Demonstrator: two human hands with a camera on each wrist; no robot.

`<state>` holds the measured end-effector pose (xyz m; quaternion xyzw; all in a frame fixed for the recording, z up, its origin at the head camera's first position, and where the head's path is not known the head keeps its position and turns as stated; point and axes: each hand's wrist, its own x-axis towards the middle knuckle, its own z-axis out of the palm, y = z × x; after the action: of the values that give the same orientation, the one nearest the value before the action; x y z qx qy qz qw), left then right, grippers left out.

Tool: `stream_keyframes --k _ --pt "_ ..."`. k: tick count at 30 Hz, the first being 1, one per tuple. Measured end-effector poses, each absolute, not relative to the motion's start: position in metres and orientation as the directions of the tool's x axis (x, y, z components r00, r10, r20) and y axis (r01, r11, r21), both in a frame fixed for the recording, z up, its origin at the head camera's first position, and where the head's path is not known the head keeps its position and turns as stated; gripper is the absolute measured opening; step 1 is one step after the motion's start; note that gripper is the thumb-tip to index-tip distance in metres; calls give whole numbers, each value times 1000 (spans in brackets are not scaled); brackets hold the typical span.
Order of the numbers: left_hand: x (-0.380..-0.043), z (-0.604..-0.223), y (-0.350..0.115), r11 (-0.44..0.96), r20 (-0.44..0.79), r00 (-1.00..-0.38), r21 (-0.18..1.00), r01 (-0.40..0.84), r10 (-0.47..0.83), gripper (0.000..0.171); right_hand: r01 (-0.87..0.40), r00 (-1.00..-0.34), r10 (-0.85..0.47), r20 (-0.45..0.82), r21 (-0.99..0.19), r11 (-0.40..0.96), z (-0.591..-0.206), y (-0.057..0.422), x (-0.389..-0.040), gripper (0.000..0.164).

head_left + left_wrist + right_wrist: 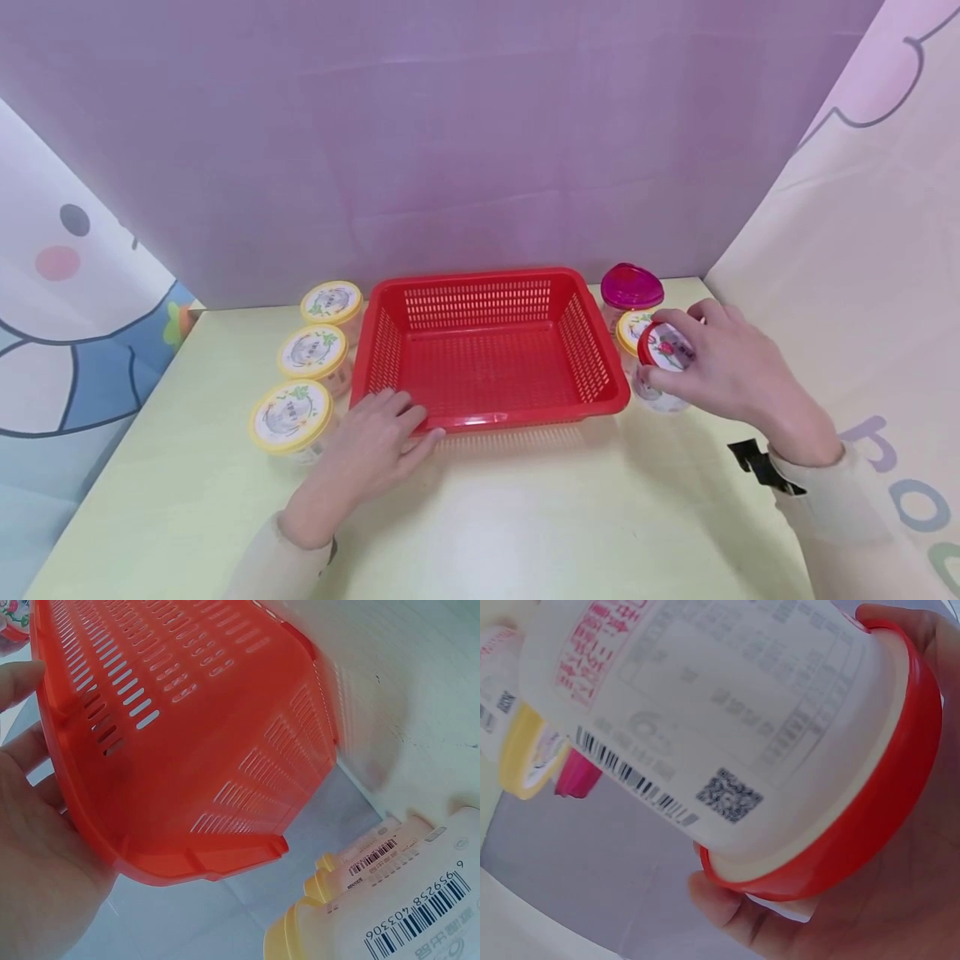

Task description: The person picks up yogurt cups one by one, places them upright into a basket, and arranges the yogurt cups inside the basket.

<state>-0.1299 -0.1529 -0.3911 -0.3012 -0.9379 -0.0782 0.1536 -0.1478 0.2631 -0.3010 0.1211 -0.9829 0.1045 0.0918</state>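
My right hand (723,362) grips a tub by its red lid (670,347), thumb and fingers spread around the lid's edge. The tub's pale, printed side (727,705), with a barcode and QR code, fills much of the right wrist view. It is just right of a red plastic basket (491,421) with slotted walls. At the basket's front left corner, my left hand (375,446) holds the rim, fingers over the top and thumb at the front. Close beside that hand stands a yellow-lidded tub (292,417).
Two more yellow-lidded tubs (313,350) (332,302) line the basket's left side. Right of the basket, behind the gripped tub, are a yellow-lidded tub (633,327) and a magenta-lidded one (632,287). A purple backdrop (465,150) rises behind the pale table (495,517); printed cloths hang at both sides.
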Motion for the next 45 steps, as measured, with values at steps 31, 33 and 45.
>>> stream_keyframes --k 31,33,45 --pt "-131 -393 -154 795 356 -754 48 605 552 26 -323 -938 -288 193 -187 928 -259 221 -163 66" --pt "-131 -392 -154 793 357 -752 46 607 555 26 -328 -936 -293 193 -184 927 -258 217 -164 64" --pt "-131 -393 -153 797 361 -755 51 602 548 25 -368 -923 -329 200 -203 908 -268 196 -174 64"
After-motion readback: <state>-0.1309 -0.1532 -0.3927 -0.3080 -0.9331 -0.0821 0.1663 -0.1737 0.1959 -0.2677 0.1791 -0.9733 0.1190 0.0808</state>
